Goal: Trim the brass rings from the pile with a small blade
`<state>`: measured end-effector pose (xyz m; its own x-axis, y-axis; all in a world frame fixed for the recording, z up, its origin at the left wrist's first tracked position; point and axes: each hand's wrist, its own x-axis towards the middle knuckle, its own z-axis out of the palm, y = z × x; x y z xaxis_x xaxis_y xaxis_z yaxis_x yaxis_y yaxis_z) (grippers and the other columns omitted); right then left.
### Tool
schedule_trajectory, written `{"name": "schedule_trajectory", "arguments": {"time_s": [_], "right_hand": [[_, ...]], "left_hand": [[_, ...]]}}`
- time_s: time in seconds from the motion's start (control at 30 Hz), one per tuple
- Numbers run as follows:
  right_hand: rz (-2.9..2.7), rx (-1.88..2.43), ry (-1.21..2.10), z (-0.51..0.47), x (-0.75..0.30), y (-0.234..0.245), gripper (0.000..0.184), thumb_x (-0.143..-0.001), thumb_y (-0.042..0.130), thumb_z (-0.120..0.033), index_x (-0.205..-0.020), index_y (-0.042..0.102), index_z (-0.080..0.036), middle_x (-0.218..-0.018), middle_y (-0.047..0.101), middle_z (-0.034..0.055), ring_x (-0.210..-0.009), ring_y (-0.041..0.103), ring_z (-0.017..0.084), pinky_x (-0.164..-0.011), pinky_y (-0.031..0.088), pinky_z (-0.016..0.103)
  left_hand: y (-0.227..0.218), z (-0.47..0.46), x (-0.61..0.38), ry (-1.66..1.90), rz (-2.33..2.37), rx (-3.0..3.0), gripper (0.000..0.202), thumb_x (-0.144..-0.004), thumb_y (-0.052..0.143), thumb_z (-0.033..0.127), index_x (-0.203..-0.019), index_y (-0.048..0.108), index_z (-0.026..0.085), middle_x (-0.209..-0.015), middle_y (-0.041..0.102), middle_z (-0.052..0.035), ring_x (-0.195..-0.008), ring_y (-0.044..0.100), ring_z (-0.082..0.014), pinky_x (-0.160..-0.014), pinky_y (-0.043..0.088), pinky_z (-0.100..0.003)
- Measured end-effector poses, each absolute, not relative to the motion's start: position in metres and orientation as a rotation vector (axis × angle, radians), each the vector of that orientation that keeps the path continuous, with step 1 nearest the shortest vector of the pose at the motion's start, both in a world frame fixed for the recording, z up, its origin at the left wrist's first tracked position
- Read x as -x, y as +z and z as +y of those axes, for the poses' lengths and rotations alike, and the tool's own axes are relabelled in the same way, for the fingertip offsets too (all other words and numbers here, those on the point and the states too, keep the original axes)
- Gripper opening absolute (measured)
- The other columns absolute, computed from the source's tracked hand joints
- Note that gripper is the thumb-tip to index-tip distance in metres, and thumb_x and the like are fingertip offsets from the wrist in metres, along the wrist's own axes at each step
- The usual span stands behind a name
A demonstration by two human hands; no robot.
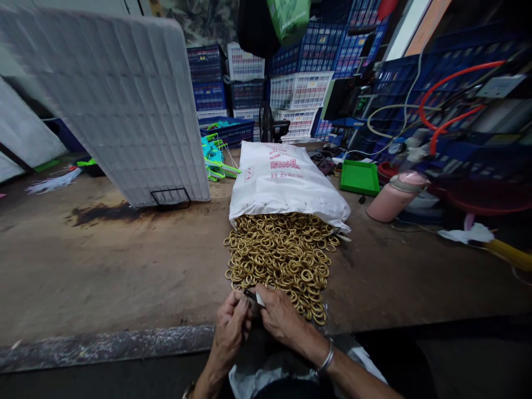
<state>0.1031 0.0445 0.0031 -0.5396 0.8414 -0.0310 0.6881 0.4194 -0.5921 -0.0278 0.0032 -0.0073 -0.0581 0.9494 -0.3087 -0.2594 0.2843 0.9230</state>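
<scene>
1. We see the fingertips of the left hand [230, 327] and right hand [280, 318] curled together, both pinching a small piece [254, 297], dark with a pale end. We cannot tell what it is.
2. It is held just above the near edge of the brass rings [282, 249], which spill from the white sack [282, 177] onto the worn table [103, 266].
3. We judge the step in hand to be fingertip work on that one piece, close to the body.
4. Taking a ring would call for a fine pinch, since they overlap.
5. Further off are a green tray [359, 177] and a pink flask [394, 197].
</scene>
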Motion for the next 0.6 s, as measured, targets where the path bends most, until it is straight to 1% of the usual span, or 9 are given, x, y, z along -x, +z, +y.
{"name": "schedule_trajectory", "arguments": {"time_s": [0.1, 0.23, 0.43, 0.53, 0.6], "right_hand": [[-2.426, 1.365, 0.799, 0.047, -0.105, 0.003, 0.025, -0.064, 0.038, -0.004, -0.080, 0.050, -0.019, -0.071, 0.058, 0.0019, -0.062, 0.048, 0.012, -0.056, 0.025, 0.021], [-2.395, 1.472, 0.696, 0.052, -0.104, 0.008, 0.017, -0.069, 0.040, -0.007, -0.078, 0.050, -0.018, -0.065, 0.056, 0.0010, -0.058, 0.047, 0.011, -0.053, 0.024, 0.021], [-2.378, 1.569, 0.419, 0.070, -0.087, 0.016, 0.018, -0.075, 0.041, -0.010, -0.087, 0.051, -0.019, -0.077, 0.062, 0.0034, -0.066, 0.055, 0.014, -0.058, 0.027, 0.023], [-2.442, 1.639, 0.335, 0.079, -0.077, 0.014, 0.015, -0.077, 0.043, -0.014, -0.089, 0.051, -0.018, -0.079, 0.063, 0.0058, -0.069, 0.058, 0.017, -0.059, 0.029, 0.025], [-2.487, 1.671, 0.312, 0.082, -0.070, 0.012, 0.015, -0.078, 0.042, -0.014, -0.089, 0.052, -0.017, -0.079, 0.064, 0.0082, -0.069, 0.059, 0.018, -0.058, 0.030, 0.026]], "left_hand": [[-0.004, -0.002, 0.028, 1.172, 1.177, -0.766, 0.033, -0.074, 0.053, 0.049, -0.066, 0.042, 0.019, -0.046, 0.043, 0.0082, -0.034, 0.031, -0.0025, -0.033, 0.024, -0.013], [0.003, -0.004, 0.028, 1.209, 1.079, -0.614, 0.032, -0.070, 0.060, 0.045, -0.068, 0.043, 0.019, -0.050, 0.047, 0.0075, -0.036, 0.036, -0.0024, -0.035, 0.024, -0.012], [0.003, 0.002, 0.035, 1.266, 1.024, -0.406, 0.032, -0.068, 0.062, 0.044, -0.068, 0.044, 0.017, -0.059, 0.052, 0.0047, -0.040, 0.040, -0.0031, -0.034, 0.024, -0.013], [0.000, 0.002, 0.041, 1.312, 1.006, -0.424, 0.029, -0.070, 0.060, 0.041, -0.069, 0.045, 0.017, -0.062, 0.054, 0.0027, -0.041, 0.040, -0.0038, -0.035, 0.025, -0.014], [-0.001, 0.001, 0.044, 1.330, 0.993, -0.426, 0.026, -0.072, 0.058, 0.040, -0.071, 0.046, 0.017, -0.062, 0.054, 0.0028, -0.041, 0.040, -0.0041, -0.034, 0.025, -0.015]]}}
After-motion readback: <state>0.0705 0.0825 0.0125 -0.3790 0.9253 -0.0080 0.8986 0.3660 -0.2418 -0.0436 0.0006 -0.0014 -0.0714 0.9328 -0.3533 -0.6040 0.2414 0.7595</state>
